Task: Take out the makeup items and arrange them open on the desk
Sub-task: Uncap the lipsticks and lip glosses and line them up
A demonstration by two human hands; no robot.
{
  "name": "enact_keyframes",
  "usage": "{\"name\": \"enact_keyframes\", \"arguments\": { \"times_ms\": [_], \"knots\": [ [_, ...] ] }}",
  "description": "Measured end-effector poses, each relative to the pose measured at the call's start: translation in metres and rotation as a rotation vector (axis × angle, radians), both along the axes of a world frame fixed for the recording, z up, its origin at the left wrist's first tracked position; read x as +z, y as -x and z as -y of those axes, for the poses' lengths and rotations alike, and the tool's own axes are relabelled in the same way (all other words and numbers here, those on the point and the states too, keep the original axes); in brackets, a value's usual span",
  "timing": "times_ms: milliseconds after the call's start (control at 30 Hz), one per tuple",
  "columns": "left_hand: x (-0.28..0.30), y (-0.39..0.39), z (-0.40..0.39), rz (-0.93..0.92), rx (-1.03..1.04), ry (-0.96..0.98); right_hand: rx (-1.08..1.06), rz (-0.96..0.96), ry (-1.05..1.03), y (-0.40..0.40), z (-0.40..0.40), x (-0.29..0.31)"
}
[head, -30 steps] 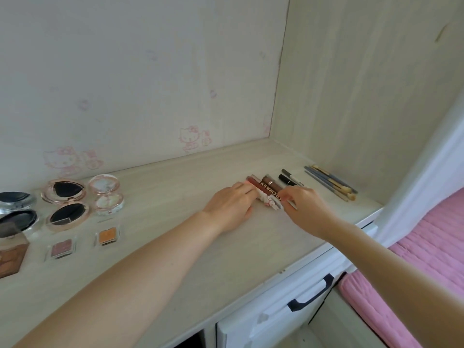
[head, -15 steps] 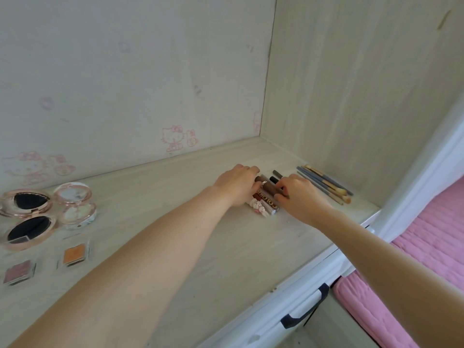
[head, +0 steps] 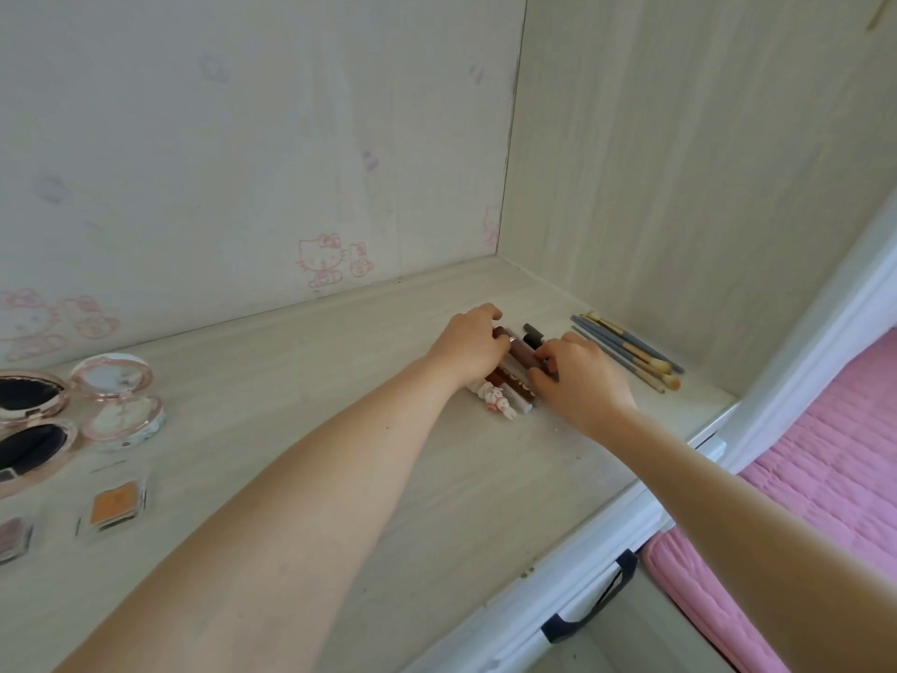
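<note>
We slide the tubes [head: 514, 376] back since a second ago | left hand [head: 468, 349] and right hand [head: 577, 376] curl on them | row nearly straight.

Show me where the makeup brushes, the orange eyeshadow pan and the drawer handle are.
makeup brushes [head: 626, 349]: head view, on the grey handles.
orange eyeshadow pan [head: 114, 502]: head view, on the orange powder.
drawer handle [head: 594, 605]: head view, on the dark bar.
</note>
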State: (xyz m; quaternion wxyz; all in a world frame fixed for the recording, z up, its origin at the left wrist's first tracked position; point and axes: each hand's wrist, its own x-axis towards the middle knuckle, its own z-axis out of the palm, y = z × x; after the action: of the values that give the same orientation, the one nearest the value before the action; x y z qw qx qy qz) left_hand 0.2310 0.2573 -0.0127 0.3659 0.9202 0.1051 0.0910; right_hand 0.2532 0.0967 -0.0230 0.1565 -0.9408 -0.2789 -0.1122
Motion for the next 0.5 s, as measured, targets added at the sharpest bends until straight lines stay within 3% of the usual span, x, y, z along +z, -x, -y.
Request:
{"name": "enact_keyframes", "arguments": {
  "times_ms": [133, 267, 367, 500],
  "knots": [
    [0.008, 0.002, 0.0, 0.106, 0.072, 0.222, -0.013, -0.013, -0.211, 0.005, -0.002, 0.004],
    [0.02, 0.012, -0.004, 0.173, 0.131, 0.565, -0.024, -0.076, -0.449, 0.016, -0.006, 0.017],
    [0.032, 0.029, -0.01, 0.203, 0.098, 0.922, 0.002, -0.184, -0.606, 0.029, -0.009, 0.03],
    [0.044, 0.056, -0.021, 0.209, 0.014, 1.125, 0.047, -0.389, -0.872, 0.057, -0.013, 0.042]
  ]
}}
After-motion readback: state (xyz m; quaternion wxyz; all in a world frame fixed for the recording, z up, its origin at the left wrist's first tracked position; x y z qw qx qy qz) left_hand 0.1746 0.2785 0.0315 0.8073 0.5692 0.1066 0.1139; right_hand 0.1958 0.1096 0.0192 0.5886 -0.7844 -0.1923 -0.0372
